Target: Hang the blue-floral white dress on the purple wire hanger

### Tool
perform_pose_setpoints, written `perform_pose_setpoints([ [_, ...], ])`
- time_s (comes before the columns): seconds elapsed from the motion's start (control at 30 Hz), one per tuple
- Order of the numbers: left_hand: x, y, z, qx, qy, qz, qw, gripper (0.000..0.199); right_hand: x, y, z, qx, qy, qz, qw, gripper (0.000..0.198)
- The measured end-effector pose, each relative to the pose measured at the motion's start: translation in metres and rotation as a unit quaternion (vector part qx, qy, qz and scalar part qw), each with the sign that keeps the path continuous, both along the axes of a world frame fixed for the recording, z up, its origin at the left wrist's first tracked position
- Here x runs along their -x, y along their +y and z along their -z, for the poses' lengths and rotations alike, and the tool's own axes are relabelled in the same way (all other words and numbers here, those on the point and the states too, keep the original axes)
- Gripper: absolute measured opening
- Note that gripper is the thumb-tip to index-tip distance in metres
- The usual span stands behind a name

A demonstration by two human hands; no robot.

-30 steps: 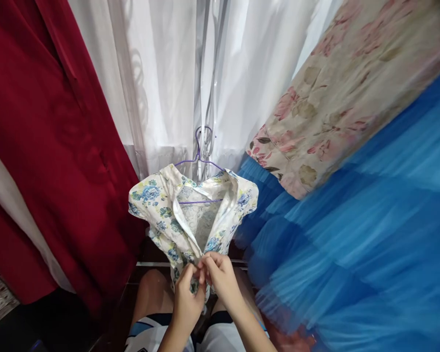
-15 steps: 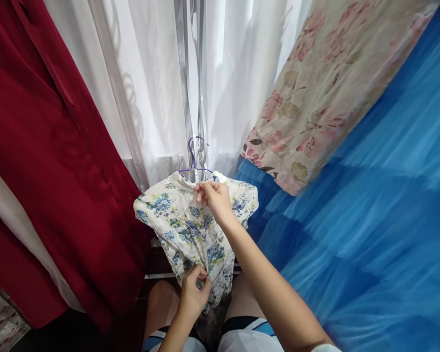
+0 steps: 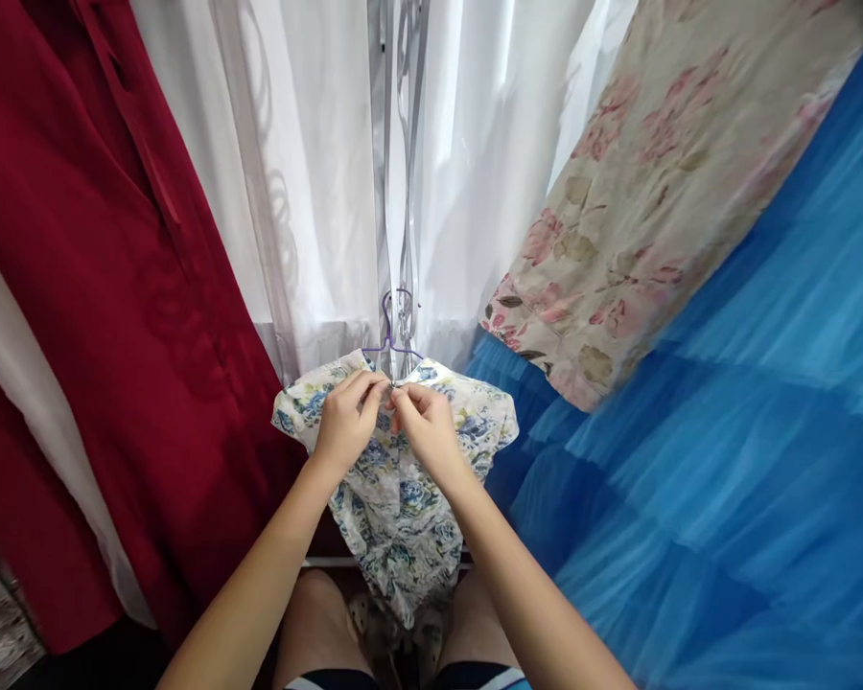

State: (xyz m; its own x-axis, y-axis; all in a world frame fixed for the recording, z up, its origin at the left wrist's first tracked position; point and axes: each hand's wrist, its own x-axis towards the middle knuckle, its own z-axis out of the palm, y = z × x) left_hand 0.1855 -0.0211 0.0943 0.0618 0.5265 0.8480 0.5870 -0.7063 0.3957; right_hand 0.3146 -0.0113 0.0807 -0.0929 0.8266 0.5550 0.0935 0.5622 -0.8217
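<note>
A white blouse with blue flowers [image 3: 403, 494] hangs on a purple hanger [image 3: 387, 326] in front of me. At the middle of its neckline my left hand [image 3: 350, 414] pinches the edge from the left. My right hand [image 3: 426, 426] pinches the same spot from the other side, its fingertips almost meeting the left ones. Any fastener between the fingertips is too small to make out. The blouse's lower end drapes down between my knees.
White curtains [image 3: 316, 192] hang behind the blouse, with shiny strips [image 3: 398, 172] running down the middle. Red cloth [image 3: 187, 383] hangs at left. At right hang a beige floral cloth [image 3: 618, 240] and a blue ruffled tulle skirt [image 3: 726, 479].
My left hand has moved up from the lower front of the blouse to the neckline, beside my right hand. The view has shifted slightly.
</note>
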Motion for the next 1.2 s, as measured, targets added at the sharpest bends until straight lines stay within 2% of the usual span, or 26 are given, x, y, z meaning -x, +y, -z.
perform_pose_setpoints([
  [0.07, -0.002, 0.003, -0.006, -0.037, -0.021, -0.041, 0.998, 0.020, 0.004, 0.007, 0.012, -0.031, -0.023, 0.065, 0.997, 0.031],
  [0.13, 0.007, 0.008, -0.009, -0.057, -0.073, -0.081, 0.992, 0.019, 0.005, 0.012, 0.027, -0.042, -0.040, 0.099, 0.993, 0.034],
  [0.23, 0.048, 0.025, -0.007, -0.044, -0.173, -0.132, 0.975, 0.023, 0.001, 0.012, 0.047, -0.025, -0.056, 0.085, 0.995, 0.034],
  [0.3, 0.081, 0.042, 0.005, -0.006, -0.278, -0.145, 0.949, 0.023, -0.003, 0.005, 0.055, -0.011, -0.071, 0.071, 0.995, 0.034],
  [0.37, 0.107, 0.055, 0.027, 0.059, -0.415, -0.140, 0.897, 0.021, -0.005, -0.004, 0.059, 0.003, -0.085, 0.049, 0.995, 0.033],
  [0.43, 0.116, 0.059, 0.056, 0.120, -0.472, -0.133, 0.863, 0.024, -0.006, -0.013, 0.062, 0.015, -0.083, 0.028, 0.996, 0.033],
  [0.47, 0.114, 0.057, 0.073, 0.154, -0.481, -0.123, 0.854, 0.026, -0.008, -0.017, 0.064, 0.023, -0.075, 0.019, 0.997, 0.032],
  [0.6, 0.080, 0.030, 0.132, 0.307, -0.461, -0.027, 0.832, 0.036, -0.027, -0.022, 0.085, 0.068, -0.008, 0.011, 0.998, 0.031],
  [0.7, 0.047, 0.006, 0.153, 0.370, -0.429, 0.061, 0.821, 0.039, -0.051, -0.022, 0.114, 0.106, 0.017, 0.043, 0.993, 0.033],
  [0.77, 0.026, -0.010, 0.152, 0.374, -0.420, 0.143, 0.814, 0.036, -0.065, -0.026, 0.135, 0.137, 0.003, 0.056, 0.989, 0.035],
  [0.83, 0.006, -0.028, 0.141, 0.358, -0.428, 0.219, 0.800, 0.029, -0.075, -0.035, 0.149, 0.154, -0.020, 0.051, 0.987, 0.035],
  [0.9, -0.014, -0.047, 0.127, 0.349, -0.417, 0.264, 0.796, 0.025, -0.078, -0.051, 0.152, 0.129, -0.020, 0.036, 0.991, 0.029],
  [0.93, -0.024, -0.056, 0.120, 0.351, -0.390, 0.278, 0.805, 0.024, -0.078, -0.060, 0.150, 0.106, -0.013, 0.016, 0.994, 0.026],
  [1.0, -0.039, -0.073, 0.109, 0.347, -0.301, 0.284, 0.842, 0.024, -0.076, -0.079, 0.141, 0.078, -0.005, -0.054, 0.995, 0.032],
  [1.03, -0.044, -0.078, 0.105, 0.339, -0.255, 0.275, 0.863, 0.023, -0.074, -0.087, 0.136, 0.091, -0.015, -0.101, 0.991, 0.036],
  [1.07, -0.048, -0.082, 0.102, 0.330, -0.218, 0.259, 0.881, 0.022, -0.072, -0.094, 0.131, 0.122, -0.028, -0.142, 0.982, 0.039],
  [1.13, -0.049, -0.083, 0.101, 0.312, -0.183, 0.225, 0.905, 0.020, -0.068, -0.104, 0.125, 0.209, -0.045, -0.180, 0.960, 0.038],
  [1.2, -0.045, -0.081, 0.107, 0.324, -0.173, 0.226, 0.902, 0.023, -0.068, -0.110, 0.122, 0.280, -0.035, -0.193, 0.940, 0.036],
])
